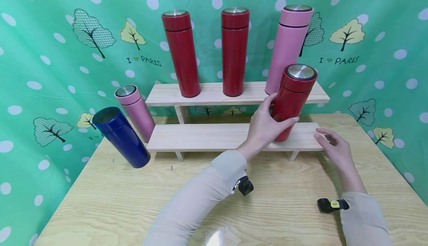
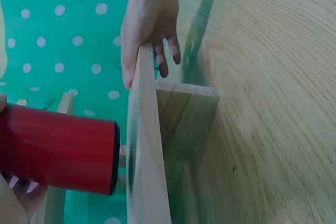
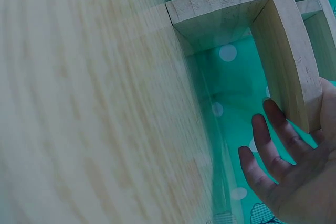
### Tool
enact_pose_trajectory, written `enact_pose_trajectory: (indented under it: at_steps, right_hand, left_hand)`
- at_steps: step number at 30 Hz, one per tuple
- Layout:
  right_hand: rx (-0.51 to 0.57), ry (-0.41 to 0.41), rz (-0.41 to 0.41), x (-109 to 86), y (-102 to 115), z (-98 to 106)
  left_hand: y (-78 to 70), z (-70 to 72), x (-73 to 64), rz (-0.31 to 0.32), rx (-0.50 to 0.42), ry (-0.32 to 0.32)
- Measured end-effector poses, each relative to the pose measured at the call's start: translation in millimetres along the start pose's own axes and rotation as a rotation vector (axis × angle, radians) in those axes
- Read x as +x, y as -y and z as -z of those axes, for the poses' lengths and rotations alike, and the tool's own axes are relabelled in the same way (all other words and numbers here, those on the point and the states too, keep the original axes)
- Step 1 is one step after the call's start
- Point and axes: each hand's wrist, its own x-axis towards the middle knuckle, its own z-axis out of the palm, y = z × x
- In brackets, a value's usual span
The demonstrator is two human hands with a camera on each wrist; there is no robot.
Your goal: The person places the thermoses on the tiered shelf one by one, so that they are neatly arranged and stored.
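Note:
My left hand (image 1: 262,128) grips a red thermos flask (image 1: 294,91) by its side, thumb in front. The flask is tilted over the right part of the lower wooden shelf (image 1: 200,136). In the left wrist view, a narrow gap shows between the flask's black-rimmed base (image 2: 114,158) and the board. At the shelf's right end, my right hand (image 1: 338,153) holds the board, thumb on top and fingers underneath. The right wrist view shows those fingers (image 3: 273,156) spread below the board's end (image 3: 314,111).
Two red flasks (image 1: 182,52) (image 1: 235,52) and a tall pink flask (image 1: 290,45) stand on the upper shelf (image 1: 208,93). Left of the shelves are a blue flask (image 1: 125,142) and a shorter pink flask (image 1: 138,114). A patterned green cloth (image 1: 83,52) hangs behind the wooden table (image 1: 110,201).

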Motion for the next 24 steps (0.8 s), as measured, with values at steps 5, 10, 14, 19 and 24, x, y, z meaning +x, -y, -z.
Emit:
enact_pose_trajectory:
  at_steps: [5,10,14,19,24]
  right_hand:
    - [0.002,-0.006,-0.002,-0.3,0.0,-0.2]
    - [0.001,-0.002,-0.004,-0.9,1.1,0.2]
    - [0.006,-0.001,-0.010,-1.1,1.5,0.4]
    - [0.015,0.000,-0.022,-0.8,-0.3,1.4]
    - [0.028,0.001,-0.026,-0.4,0.0,-0.6]
  left_hand:
    - [0.6,-3.8,2.7,0.014,-0.004,0.009]
    - [1.8,-6.6,3.9,0.025,0.012,0.018]
    - [3.0,-8.6,4.8,0.033,0.008,0.034]
    - [3.5,-10.2,6.5,0.031,0.029,0.054]
    - [5.5,-9.5,7.4,0.033,0.074,0.054]
